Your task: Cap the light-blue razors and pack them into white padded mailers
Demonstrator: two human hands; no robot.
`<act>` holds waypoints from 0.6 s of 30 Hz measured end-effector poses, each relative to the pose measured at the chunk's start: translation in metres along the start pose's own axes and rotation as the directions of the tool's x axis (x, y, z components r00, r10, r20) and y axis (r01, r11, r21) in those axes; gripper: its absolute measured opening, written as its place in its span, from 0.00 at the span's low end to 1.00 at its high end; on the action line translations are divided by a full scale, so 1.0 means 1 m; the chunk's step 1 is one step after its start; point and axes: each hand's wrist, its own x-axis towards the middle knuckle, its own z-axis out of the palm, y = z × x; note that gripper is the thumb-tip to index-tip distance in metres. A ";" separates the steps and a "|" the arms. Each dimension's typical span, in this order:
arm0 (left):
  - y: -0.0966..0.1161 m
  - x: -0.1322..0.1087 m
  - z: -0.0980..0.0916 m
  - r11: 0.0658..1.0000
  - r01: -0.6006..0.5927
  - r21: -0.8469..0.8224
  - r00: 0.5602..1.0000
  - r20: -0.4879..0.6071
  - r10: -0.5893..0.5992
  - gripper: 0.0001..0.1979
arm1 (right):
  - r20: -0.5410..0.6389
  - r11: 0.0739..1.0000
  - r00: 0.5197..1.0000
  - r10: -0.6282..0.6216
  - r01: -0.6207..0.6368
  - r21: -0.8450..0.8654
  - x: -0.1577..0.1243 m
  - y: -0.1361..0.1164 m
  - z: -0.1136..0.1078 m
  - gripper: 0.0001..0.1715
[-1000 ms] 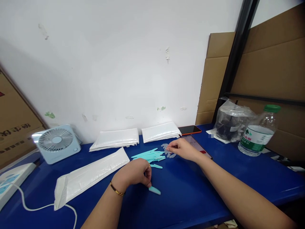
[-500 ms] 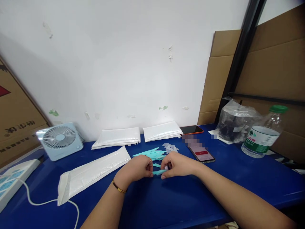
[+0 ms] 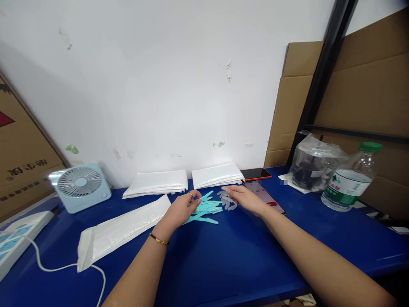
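Observation:
A loose pile of turquoise eyebrow razors (image 3: 209,207), slim plastic sticks, lies at the middle of the blue table. My left hand (image 3: 182,209) is at the pile's left side, its thumb and fingers closed on a razor there; the fingers partly hide it. Just right of the razors is a small heap of translucent plastic blade covers (image 3: 229,204). Over the heap's far edge, my right hand (image 3: 244,197) has thumb and forefinger pinched on one translucent cover.
White padded mailers lie in two stacks (image 3: 156,182) by the wall, and a single long mailer (image 3: 124,230) is at left. Around them are a fan (image 3: 80,187), a power strip (image 3: 22,238) with its cable, two phones (image 3: 260,192), a bagged dark object (image 3: 315,166) and a water bottle (image 3: 349,183).
My hands were together at the front, holding a turquoise razor between them. They have since parted and moved farther back, left to the razors, right to the covers.

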 end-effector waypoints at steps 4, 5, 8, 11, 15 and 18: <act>0.002 0.001 0.001 0.999 -0.038 0.025 0.990 -0.134 0.041 0.21 | 0.016 0.958 0.997 0.078 -0.079 0.275 0.001 0.006 0.003 0.24; 0.003 0.001 0.001 0.999 -0.040 0.026 0.989 -0.141 0.043 0.21 | 0.019 0.947 0.997 0.075 -0.077 0.311 0.001 0.008 0.002 0.24; 0.003 0.002 0.001 0.997 -0.009 0.079 0.989 -0.145 0.021 0.18 | 0.001 0.930 0.998 0.062 -0.058 0.363 0.003 0.012 0.000 0.25; 0.002 0.003 0.003 0.989 0.018 0.145 0.989 -0.146 0.003 0.16 | -0.029 0.933 0.999 0.040 -0.027 0.360 0.004 0.012 0.000 0.25; 0.004 0.002 0.004 0.985 -0.008 0.173 0.988 -0.148 0.034 0.15 | -0.087 0.940 0.996 -0.002 0.032 0.340 0.002 0.008 0.004 0.25; 0.006 0.001 0.005 0.992 -0.009 0.129 0.992 -0.123 0.025 0.16 | -0.096 0.951 0.994 -0.051 0.078 0.301 0.000 0.006 0.006 0.24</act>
